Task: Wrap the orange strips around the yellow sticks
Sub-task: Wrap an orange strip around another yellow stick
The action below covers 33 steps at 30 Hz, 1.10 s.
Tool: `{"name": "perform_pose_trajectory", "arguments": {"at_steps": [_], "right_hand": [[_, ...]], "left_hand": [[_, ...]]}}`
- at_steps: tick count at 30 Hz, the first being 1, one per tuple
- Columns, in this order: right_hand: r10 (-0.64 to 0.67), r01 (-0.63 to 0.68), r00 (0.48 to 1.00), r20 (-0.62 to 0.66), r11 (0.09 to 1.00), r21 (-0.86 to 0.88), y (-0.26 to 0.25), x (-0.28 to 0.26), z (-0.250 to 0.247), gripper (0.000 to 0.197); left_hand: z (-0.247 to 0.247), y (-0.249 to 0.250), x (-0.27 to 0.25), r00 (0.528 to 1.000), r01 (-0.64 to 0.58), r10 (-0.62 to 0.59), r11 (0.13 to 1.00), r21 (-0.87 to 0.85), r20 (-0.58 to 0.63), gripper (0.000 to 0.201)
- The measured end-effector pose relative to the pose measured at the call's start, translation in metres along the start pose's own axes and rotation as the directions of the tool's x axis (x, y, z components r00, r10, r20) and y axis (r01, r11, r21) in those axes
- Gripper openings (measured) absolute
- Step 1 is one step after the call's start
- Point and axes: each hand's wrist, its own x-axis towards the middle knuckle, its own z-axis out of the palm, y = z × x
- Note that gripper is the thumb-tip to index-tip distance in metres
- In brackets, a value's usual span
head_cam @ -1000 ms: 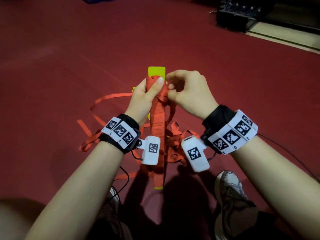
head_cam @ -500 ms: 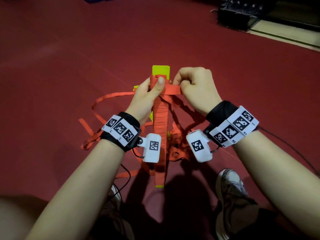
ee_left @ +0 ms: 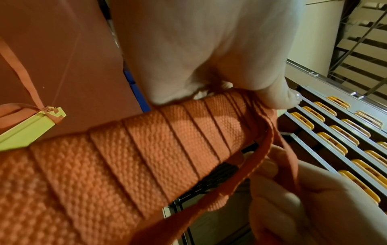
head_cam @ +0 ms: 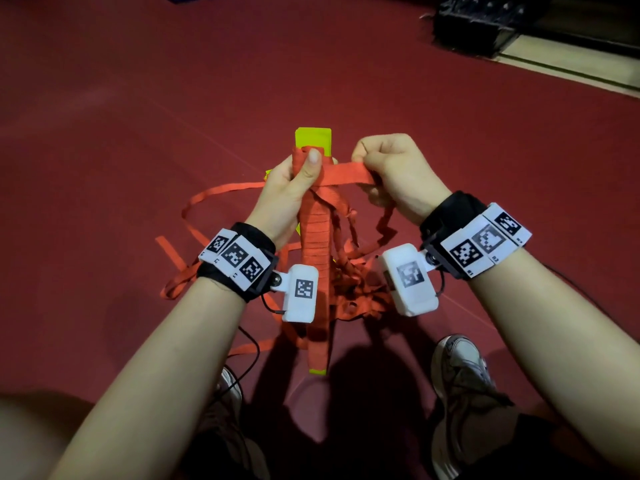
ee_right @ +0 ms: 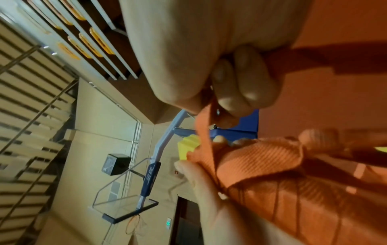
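Basically, another turn of strip is being pulled tight near the top of the stick.

The flat yellow plastic stick [head_cam: 313,140] is held upright at frame centre of the head view by the left hand [head_cam: 289,188], fingers curled round it and the thumb pressed onto the top wraps. It is already covered in woven orange fabric strip [head_cam: 343,176] along most of its length, with only the yellow tips left bare at top and bottom. The free part of the strip is stretched out to the right and pinched in the right hand [head_cam: 394,171], fingers clamped in a fist on it. More loose orange strips [head_cam: 221,197] are scattered on the red floor [head_cam: 104,133] left of centre. Judging by this, the wrap is nearly done; next the strip probably needs to be carried behind the stick with tension kept, or the coils may slacken.
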Motion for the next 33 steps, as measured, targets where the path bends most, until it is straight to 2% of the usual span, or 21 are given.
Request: {"name": "perform_pose_trajectory", "arguments": {"at_steps": [2, 4, 7, 9, 12, 14, 18, 21, 23, 26, 29, 31, 33], "right_hand": [[-0.025, 0.028, 0.998, 0.062, 0.999, -0.043, -0.004, -0.001, -0.006, 0.017], [-0.066, 0.084, 0.991, 0.115, 0.984, -0.16, -0.007, -0.003, -0.012, 0.031], [-0.168, 0.206, 0.978, 0.122, 0.864, -0.46, -0.009, -0.003, -0.012, 0.037], [-0.172, 0.196, 0.98, 0.096, 0.802, -0.564, -0.01, -0.001, -0.011, 0.039], [-0.179, 0.196, 0.98, 0.091, 0.754, -0.627, -0.01, -0.002, -0.011, 0.04], [-0.192, 0.22, 0.975, 0.116, 0.73, -0.647, -0.011, -0.003, -0.011, 0.041], [-0.217, 0.26, 0.965, 0.146, 0.728, -0.634, -0.014, -0.007, -0.005, 0.039], [-0.23, 0.327, 0.944, 0.235, 0.73, -0.6, -0.016, -0.01, 0.0, 0.037], [-0.285, 0.383, 0.924, 0.256, 0.691, -0.613, -0.015, -0.011, 0.003, 0.046], [-0.358, 0.449, 0.892, 0.276, 0.634, -0.629, -0.017, -0.012, 0.005, 0.049], [-0.379, 0.492, 0.871, 0.313, 0.639, -0.592, -0.019, -0.015, 0.011, 0.039], [-0.403, 0.514, 0.857, 0.321, 0.637, -0.575, -0.019, -0.02, 0.019, 0.035], [-0.414, 0.523, 0.852, 0.321, 0.639, -0.564, -0.019, -0.022, 0.024, 0.033]], "left_hand": [[-0.001, 0.001, -0.001, 1.0, 0.016, -0.015, 1.0, -0.017, 0.015, 0.087], [-0.001, 0.002, -0.003, 0.999, 0.022, -0.021, 1.0, -0.01, 0.035, 0.1], [0.0, 0.003, -0.005, 0.998, 0.038, -0.037, 0.999, -0.026, 0.06, 0.112], [-0.001, 0.001, -0.004, 0.996, 0.059, -0.057, 0.998, -0.032, 0.075, 0.107], [-0.002, 0.0, -0.003, 0.992, 0.081, -0.079, 0.997, -0.009, 0.096, 0.089], [-0.002, -0.001, -0.003, 0.99, 0.093, -0.093, 0.996, 0.004, 0.108, 0.087], [0.002, -0.002, -0.004, 0.991, 0.107, -0.102, 0.993, -0.058, 0.092, 0.104], [0.002, 0.002, -0.006, 0.973, 0.156, -0.141, 0.985, -0.07, 0.182, 0.11], [0.004, 0.005, -0.007, 0.964, 0.167, -0.15, 0.984, -0.061, 0.221, 0.114], [0.009, 0.006, -0.009, 0.971, 0.199, -0.181, 0.974, -0.108, 0.155, 0.115], [0.006, 0.011, -0.01, 0.956, 0.29, -0.281, 0.948, -0.132, 0.086, 0.11], [0.004, 0.017, -0.01, 0.944, 0.324, -0.318, 0.944, -0.063, 0.086, 0.102], [0.005, 0.023, -0.006, 0.949, 0.302, -0.308, 0.95, 0.084, 0.068, 0.097]]}}
